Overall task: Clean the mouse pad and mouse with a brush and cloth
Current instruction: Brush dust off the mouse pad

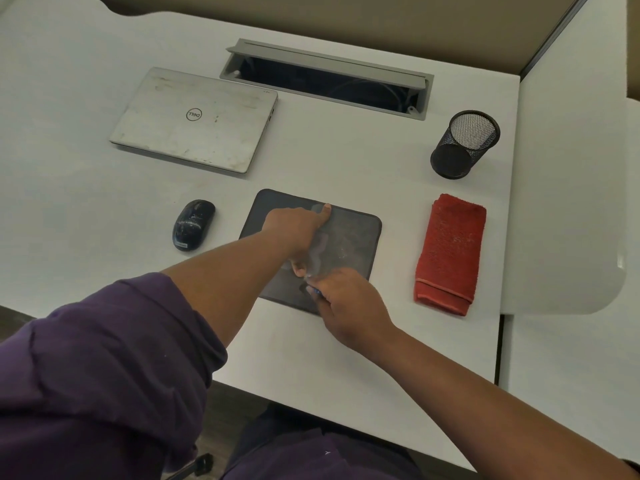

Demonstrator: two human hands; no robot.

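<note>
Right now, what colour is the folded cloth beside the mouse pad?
Red, with a lighter stitched hem: the cloth, clearest in the head view.

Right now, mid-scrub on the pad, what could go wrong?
1. Left hand pins only the far side of the mouse pad; the near edge could slide or lift.
2. Right hand hides the brush, so contact is unclear.
3. Loosened dust may drift toward the red cloth.

A round "DELL" logo is printed on the lid of the closed, scuffed silver laptop (194, 121) and is seen upside down from the camera. A small label is stuck on the near end of the glossy black computer mouse (193, 224), but its text cannot be read.
</note>
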